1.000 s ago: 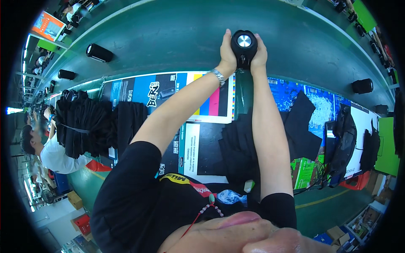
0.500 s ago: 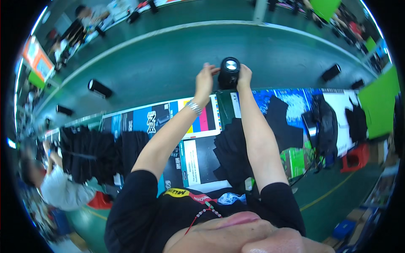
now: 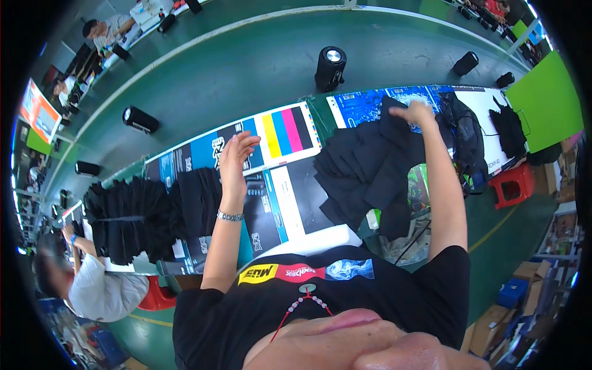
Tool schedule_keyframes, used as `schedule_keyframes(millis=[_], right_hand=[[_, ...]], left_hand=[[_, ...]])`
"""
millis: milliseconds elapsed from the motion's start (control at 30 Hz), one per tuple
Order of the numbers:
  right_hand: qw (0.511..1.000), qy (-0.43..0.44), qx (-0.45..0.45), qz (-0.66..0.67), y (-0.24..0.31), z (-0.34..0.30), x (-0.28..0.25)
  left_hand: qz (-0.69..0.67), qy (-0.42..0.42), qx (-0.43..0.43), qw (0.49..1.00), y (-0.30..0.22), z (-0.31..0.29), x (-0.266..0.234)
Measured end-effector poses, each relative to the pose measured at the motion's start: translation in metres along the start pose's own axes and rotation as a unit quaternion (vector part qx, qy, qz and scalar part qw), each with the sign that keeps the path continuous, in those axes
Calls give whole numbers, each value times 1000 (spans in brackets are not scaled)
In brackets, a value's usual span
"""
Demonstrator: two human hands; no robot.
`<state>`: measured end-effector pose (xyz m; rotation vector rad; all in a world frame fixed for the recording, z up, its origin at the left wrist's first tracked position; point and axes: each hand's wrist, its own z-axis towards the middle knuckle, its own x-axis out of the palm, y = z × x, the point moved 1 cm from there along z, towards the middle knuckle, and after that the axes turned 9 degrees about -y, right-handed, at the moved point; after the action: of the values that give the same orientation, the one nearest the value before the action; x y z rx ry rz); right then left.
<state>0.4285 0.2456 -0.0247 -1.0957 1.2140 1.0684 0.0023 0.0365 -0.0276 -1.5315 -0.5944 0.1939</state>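
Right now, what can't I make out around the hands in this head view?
All in the head view:
Whether the right hand touches the black cloth pieces: the downward angle hides any gap.
The lower pieces: covered by those on top.
The far side of the black cylinder standing ahead: hidden by its own body.
Part of the printed sheet: covered by the left hand.
What the co-worker's hands hold: too small.

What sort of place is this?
Likely a factory assembly line: black speaker-like cylinders spaced along a long green surface, piled black cloth on the worktable, and a co-worker at left.
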Motion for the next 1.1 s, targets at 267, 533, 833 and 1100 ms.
schedule_keyframes(millis=[267,533,833,1100], right_hand=[[752,-153,8,641,39,-64,-29],[729,-115,-165,654,188,-110,-45],[761,-81,-68,640,178,-93,32],[632,35,-56,772,176,-116,-16]], left_hand=[[25,11,29,999,26,-16,-5],[-12,-1,68,998,14,-22,-16],[-64,-34,47,996,38,-17,-20],[-51,-31,13,998,28,-22,-21]])
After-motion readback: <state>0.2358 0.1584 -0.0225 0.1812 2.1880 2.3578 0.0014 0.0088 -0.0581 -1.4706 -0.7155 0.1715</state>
